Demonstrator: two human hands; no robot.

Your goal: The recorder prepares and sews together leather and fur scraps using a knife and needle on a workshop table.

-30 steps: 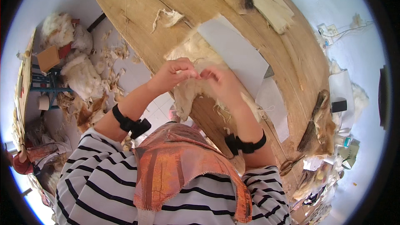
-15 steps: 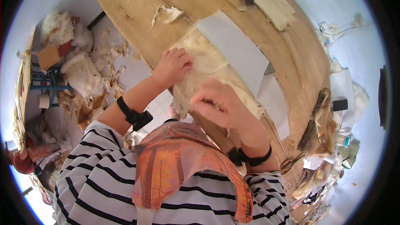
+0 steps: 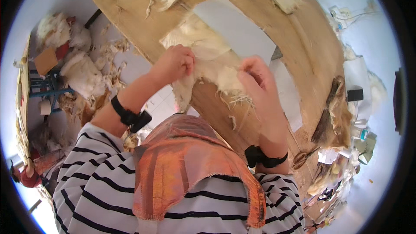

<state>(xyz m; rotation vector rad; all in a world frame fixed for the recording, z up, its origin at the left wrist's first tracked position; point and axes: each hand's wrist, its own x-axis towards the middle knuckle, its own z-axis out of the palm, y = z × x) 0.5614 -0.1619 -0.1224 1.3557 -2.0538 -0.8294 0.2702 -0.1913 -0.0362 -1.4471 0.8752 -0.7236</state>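
Note:
A cream, thin-looking hide [image 3: 212, 63] with a ragged, fringed near edge lies on the wooden table, one flap of it dangling past the table's edge. Its left part is pinched by my left hand [image 3: 173, 63], whose fingers are curled closed. My right hand [image 3: 259, 80] is also closed, with thumb and fingers on the hide's right edge. Between both hands the hide stretches fairly flat. What lies inside each grip is hidden by the fingers.
White paper sheets [image 3: 236, 24] lie beyond the hide and to its right. Scissors [image 3: 302, 159] and a brown fur piece [image 3: 333, 119] rest at the right. White fleeces [image 3: 84, 73] and scraps cover the floor at left; another person's red sleeve [image 3: 31, 180] shows lower left.
My right hand has moved right, away from my left hand, and the hide is now spread between them. Its fringed near edge has come into sight. The whole view has shifted slightly.

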